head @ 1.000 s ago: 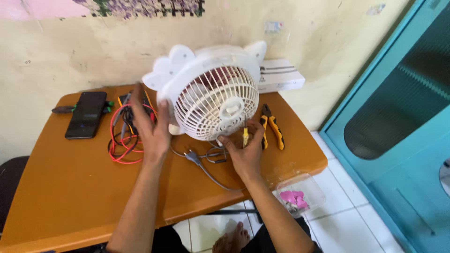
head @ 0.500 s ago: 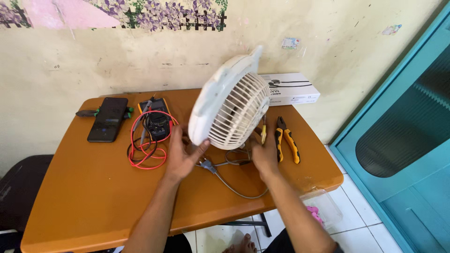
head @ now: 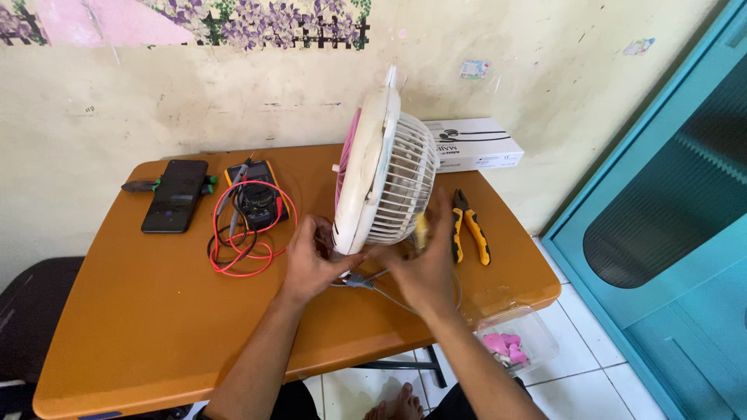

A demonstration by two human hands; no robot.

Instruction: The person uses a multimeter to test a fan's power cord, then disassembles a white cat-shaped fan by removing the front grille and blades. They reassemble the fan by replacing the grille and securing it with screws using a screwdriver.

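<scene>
One white fan (head: 387,179) stands upright on edge near the middle of the orange table (head: 140,327), its lower rim clasped between two hands: the left hand (head: 311,260) closed on the back housing, the right hand (head: 420,260) closed on the grille side. Leftward lie one multimeter (head: 257,194) with red and black leads and one black phone (head: 175,194). Rightward lie one pair of yellow-handled pliers (head: 471,229) near the table's right edge and one white box (head: 471,144) against the wall, with bare tabletop in front.

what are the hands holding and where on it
Both hands hold the white fan at its lower edge: the left hand at the bottom rim on the rear side, the right hand under the front grille. It stands edge-on on the table.
</scene>
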